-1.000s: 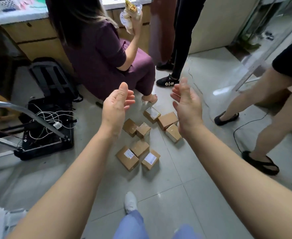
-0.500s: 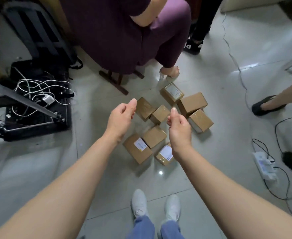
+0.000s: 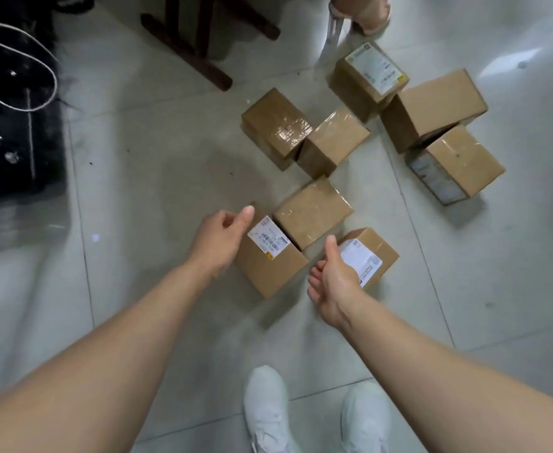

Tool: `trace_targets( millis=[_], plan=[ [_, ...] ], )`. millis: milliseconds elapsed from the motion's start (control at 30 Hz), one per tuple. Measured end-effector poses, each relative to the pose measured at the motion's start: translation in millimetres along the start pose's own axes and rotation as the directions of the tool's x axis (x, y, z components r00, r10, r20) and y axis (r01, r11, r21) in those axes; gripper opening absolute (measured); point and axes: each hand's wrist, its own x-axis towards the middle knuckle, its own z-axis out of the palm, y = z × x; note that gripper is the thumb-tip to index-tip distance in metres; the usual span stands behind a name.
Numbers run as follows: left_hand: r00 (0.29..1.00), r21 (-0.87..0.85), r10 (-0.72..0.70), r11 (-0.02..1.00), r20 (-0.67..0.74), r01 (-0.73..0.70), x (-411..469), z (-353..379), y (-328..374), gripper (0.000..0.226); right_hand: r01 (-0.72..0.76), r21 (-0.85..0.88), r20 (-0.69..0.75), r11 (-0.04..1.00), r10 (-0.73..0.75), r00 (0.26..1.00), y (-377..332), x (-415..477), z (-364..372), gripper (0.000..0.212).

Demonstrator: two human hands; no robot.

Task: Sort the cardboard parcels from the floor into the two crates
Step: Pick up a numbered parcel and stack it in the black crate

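The hands have dropped from chest height toward the floor (image 3: pixel 170 178), so the first pick looks imminent. The left hand (image 3: pixel 219 238), fingers loosely curled and thumb out, hangs at the edge of a labelled box (image 3: pixel 270 256), and the right hand (image 3: pixel 334 282), palm inward, is beside a smaller box (image 3: pixel 370 256). Neither grips anything; all seven boxes lie on the floor, and no crates show.

Parcel labels (image 3: pixel 268 238) (barcodes, tiny print) too blurred; nothing readable.
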Motion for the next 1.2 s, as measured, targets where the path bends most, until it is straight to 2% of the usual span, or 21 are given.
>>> trace_targets(
  millis=[133,233,367,500,667,767,900,933,1000,1067,1100,1133,1200],
  plan=[
    [0.998,0.128,0.031,0.992,-0.055,-0.023,50,26,-37,0.055,-0.06,-0.051,0.028,0.997,0.061,0.998,16,49,17,0.063],
    [0.999,0.231,0.0,0.973,-0.032,0.007,73,41,-51,0.067,-0.101,-0.062,0.046,0.993,0.104,0.994,25,73,25,0.078],
    [0.988,0.13,-0.119,0.986,0.099,0.106,84,47,-61,0.07,-0.071,-0.057,0.122,0.996,0.078,0.989,30,87,32,0.068],
    [0.975,0.055,-0.206,0.978,0.083,0.202,65,25,-55,0.083,-0.078,-0.021,0.128,0.997,0.08,0.989,22,71,32,0.056],
    [0.966,-0.093,-0.258,0.962,-0.003,0.257,16,-32,-11,0.068,-0.039,-0.087,0.183,0.995,0.054,0.982,-14,-11,34,0.063],
    [0.968,-0.122,-0.246,0.963,-0.046,0.239,-20,-73,35,0.067,0.053,-0.166,0.15,0.985,-0.028,0.988,-57,-78,39,0.064],
    [0.971,-0.228,-0.222,0.954,-0.092,0.197,-79,-132,105,0.058,0.212,-0.257,0.195,0.943,-0.165,0.967,-112,-184,45,0.068],
    [0.971,-0.257,-0.218,0.948,-0.099,0.186,-96,-148,123,0.057,0.256,-0.253,0.212,0.933,-0.204,0.956,-125,-213,46,0.073],
    [0.976,-0.309,-0.203,0.936,-0.075,0.171,-133,-182,157,0.062,0.318,-0.289,0.205,0.903,-0.267,0.942,-148,-267,49,0.099],
    [0.972,-0.378,-0.235,0.902,-0.023,0.209,-170,-213,184,0.085,0.371,-0.335,0.17,0.866,-0.332,0.928,-166,-314,46,0.116],
    [0.969,-0.41,-0.246,0.885,-0.011,0.22,-189,-229,195,0.095,0.39,-0.352,0.168,0.851,-0.352,0.921,-172,-336,45,0.116],
    [0.969,-0.443,-0.247,0.87,-0.01,0.217,-211,-244,206,0.095,0.404,-0.381,0.177,0.831,-0.363,0.915,-178,-372,41,0.113],
    [0.968,-0.492,-0.25,0.846,-0.026,0.205,-237,-266,226,0.077,0.44,-0.391,0.206,0.809,-0.389,0.898,-188,-422,40,0.098]
  ],
)
